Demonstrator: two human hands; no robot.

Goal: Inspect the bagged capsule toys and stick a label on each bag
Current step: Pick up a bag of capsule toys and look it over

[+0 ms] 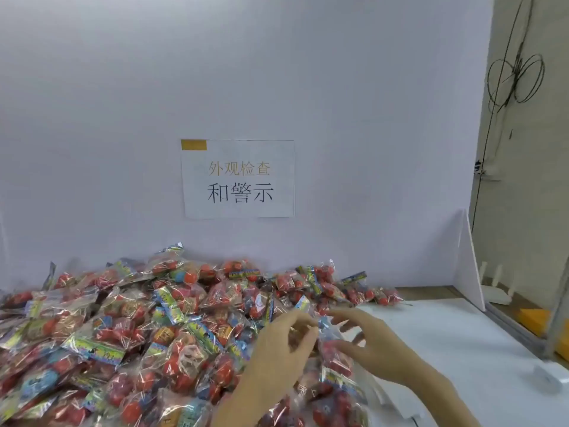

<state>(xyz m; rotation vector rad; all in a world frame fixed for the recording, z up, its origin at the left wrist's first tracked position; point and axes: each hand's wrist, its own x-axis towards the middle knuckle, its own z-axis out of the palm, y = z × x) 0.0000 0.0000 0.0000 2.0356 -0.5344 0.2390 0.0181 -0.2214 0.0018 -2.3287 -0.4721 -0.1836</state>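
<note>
One clear bag (pixel 334 349) of red capsule toys, held up between both hands at the pile's right edge, long axis running away from the viewer, top end at the fingertips. Left hand (pixel 277 352) on its left side, fingers (pixel 303 322) curled and pinching the top; right hand (pixel 378 346) just right of it, fingers spread, seemingly touching, grip unclear. No label visible. One heap (pixel 123 334) of bags, too many to count, covering the white bench (pixel 462 334). One printed sign (pixel 238 178) behind.
</note>
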